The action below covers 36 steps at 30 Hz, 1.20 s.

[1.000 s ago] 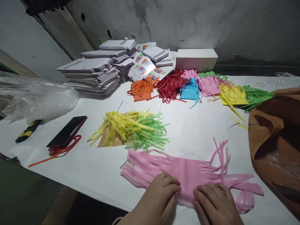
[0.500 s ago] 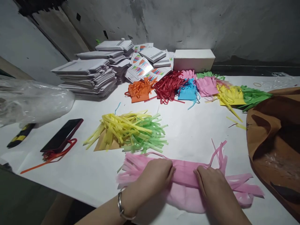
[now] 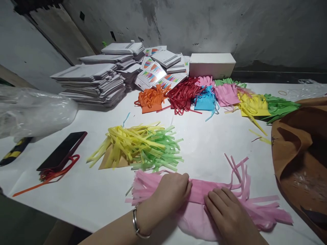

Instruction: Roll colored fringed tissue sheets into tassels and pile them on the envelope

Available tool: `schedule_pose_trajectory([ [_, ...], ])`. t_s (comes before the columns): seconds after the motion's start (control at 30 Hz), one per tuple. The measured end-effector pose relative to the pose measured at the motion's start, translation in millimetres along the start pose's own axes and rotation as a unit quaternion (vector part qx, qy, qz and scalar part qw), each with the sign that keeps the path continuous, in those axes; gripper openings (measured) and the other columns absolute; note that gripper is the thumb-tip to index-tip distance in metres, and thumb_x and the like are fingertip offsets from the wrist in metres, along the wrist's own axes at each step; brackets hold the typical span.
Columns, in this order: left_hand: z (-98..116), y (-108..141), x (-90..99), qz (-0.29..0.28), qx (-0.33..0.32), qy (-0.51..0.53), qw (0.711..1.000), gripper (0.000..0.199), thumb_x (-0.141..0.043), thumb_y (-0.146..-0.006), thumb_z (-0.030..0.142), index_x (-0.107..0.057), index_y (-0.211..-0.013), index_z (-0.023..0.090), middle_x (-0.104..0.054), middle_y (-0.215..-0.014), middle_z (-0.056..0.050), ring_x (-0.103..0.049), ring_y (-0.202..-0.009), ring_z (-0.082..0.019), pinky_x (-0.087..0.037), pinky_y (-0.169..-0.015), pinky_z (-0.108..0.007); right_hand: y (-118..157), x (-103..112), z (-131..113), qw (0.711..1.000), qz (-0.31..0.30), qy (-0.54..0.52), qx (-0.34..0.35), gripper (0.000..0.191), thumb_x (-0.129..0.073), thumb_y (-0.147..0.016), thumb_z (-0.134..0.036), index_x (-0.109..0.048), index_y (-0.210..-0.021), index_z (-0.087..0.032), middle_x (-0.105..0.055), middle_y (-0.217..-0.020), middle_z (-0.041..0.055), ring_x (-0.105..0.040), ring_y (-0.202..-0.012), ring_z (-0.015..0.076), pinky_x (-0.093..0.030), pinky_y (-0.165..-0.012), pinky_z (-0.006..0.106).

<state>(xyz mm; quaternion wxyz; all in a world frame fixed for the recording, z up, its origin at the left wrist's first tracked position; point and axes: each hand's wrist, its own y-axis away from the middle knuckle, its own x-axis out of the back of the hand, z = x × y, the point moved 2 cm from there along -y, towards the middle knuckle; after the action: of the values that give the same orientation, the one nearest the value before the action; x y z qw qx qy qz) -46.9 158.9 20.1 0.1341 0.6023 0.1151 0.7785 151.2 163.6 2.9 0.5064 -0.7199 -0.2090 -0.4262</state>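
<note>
Pink fringed tissue paper (image 3: 198,192) lies at the front of the table, its middle folded into a flat band and its cut strips spreading to both sides. My left hand (image 3: 173,189) is closed on the band's left part, with a metal bangle at the wrist. On the band's right part my right hand (image 3: 224,207) lies with fingers stretched across the paper, thumb hidden. Below the band, a rounded, paler pink sheet (image 3: 195,223) shows between my forearms. Just behind are yellow fringed tissue (image 3: 127,141) and light green fringed tissue (image 3: 163,146).
Folded tassel bundles, including orange (image 3: 150,102), dark red (image 3: 182,97) and blue (image 3: 204,102), line the back. Stacked white packets (image 3: 89,81) and a white box (image 3: 212,64) stand near the wall. A phone (image 3: 63,151) lies left; a brown bag (image 3: 288,146) stands open right.
My right hand has gone from gripping the band to lying with its fingers stretched over it, slightly further left. My left hand keeps its hold. The view has shifted a little.
</note>
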Motion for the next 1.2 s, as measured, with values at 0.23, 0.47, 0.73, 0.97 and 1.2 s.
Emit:
schedule_pose_trajectory([
  [0.23, 10.1, 28.2, -8.2, 0.17, -0.246, -0.036, 0.954, 0.017, -0.057, -0.089, 0.007, -0.061, -0.103, 0.017, -0.067, -0.108, -0.01, -0.055, -0.101, -0.028, -0.031, -0.104, -0.052, -1.8, -1.0, 1.4, 0.995, -0.01, -0.082, -0.051, 0.031, -0.041, -0.091, 0.002, -0.067, -0.097, -0.013, -0.064, -0.085, 0.0074, -0.057, -0.086, 0.022, -0.042, -0.089, 0.039],
  [0.47, 4.3, 27.2, -23.8, 0.211, -0.275, -0.002, 0.938, 0.014, -0.051, -0.096, 0.01, -0.056, -0.086, 0.018, -0.063, -0.086, -0.003, -0.05, -0.083, -0.021, -0.035, -0.093, -0.042, -5.3, -10.8, -9.9, 0.997, -0.039, 0.047, -0.04, 0.028, -0.042, -0.09, -0.005, -0.067, -0.1, -0.01, -0.063, -0.083, 0.0095, -0.052, -0.079, 0.0252, -0.039, -0.081, 0.041],
  [0.73, -4.4, 35.3, -28.5, 0.215, -0.284, 0.028, 0.934, 0.014, -0.051, -0.098, 0.008, -0.06, -0.096, 0.018, -0.067, -0.092, -0.002, -0.053, -0.088, -0.02, -0.028, -0.101, -0.046, 6.8, -8.8, -3.8, 0.999, -0.022, 0.035, -0.001, 0.036, -0.035, -0.089, 0.003, -0.067, -0.095, -0.011, -0.064, -0.082, 0.0083, -0.054, -0.087, 0.0253, -0.035, -0.097, 0.045],
  [0.97, -8.3, 40.0, -26.7, 0.276, -0.179, 0.121, 0.936, 0.02, -0.046, -0.099, 0.011, -0.062, -0.088, 0.018, -0.065, -0.099, -0.005, -0.052, -0.092, -0.023, -0.031, -0.088, -0.044, 14.9, -11.3, 14.7, 0.983, -0.055, -0.084, -0.157, 0.034, -0.033, -0.105, -0.017, -0.059, -0.083, -0.021, -0.057, -0.08, 0.0015, -0.049, -0.078, 0.021, -0.032, -0.083, 0.041],
  [1.2, -4.6, 20.1, -27.1, 0.233, -0.061, 0.002, 0.971, 0.02, -0.058, -0.091, 0.017, -0.063, -0.072, 0.019, -0.061, -0.084, -0.006, -0.05, -0.083, -0.025, -0.034, -0.081, -0.047, -0.1, -14.2, 19.5, 0.979, -0.11, 0.065, -0.161, 0.035, -0.037, -0.097, -0.009, -0.052, -0.07, -0.025, -0.05, -0.068, 0.0018, -0.043, -0.065, 0.0248, -0.027, -0.071, 0.043],
])
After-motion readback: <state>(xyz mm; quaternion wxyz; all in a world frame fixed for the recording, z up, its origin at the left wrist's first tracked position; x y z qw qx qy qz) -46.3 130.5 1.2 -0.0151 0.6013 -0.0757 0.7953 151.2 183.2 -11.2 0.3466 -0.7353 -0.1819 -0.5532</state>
